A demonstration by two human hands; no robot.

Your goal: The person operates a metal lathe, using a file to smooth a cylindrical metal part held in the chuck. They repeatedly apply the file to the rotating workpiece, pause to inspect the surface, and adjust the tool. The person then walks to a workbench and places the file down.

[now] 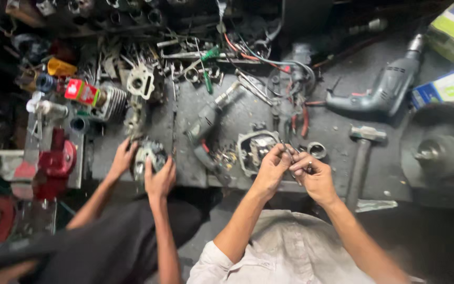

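My left hand (272, 167) and my right hand (315, 176) meet above the front edge of a grimy workbench (332, 134). Between the fingers of both I pinch a small metal part (296, 158); its exact shape is too small to make out. Just behind my left hand lies an open metal engine housing (254, 149). A small metal ring (317, 150) rests beyond my right hand. To the left, another person's two hands (142, 167) grip a round metal engine part (150, 155).
A hammer (362, 152) lies right of my hands. A grey electric drill (390, 84) sits at the back right, another power tool (206, 123) in the middle. Tangled wires and wrenches (248, 58) crowd the back. A red vise (53, 160) stands at left, boxes (450, 87) at far right.
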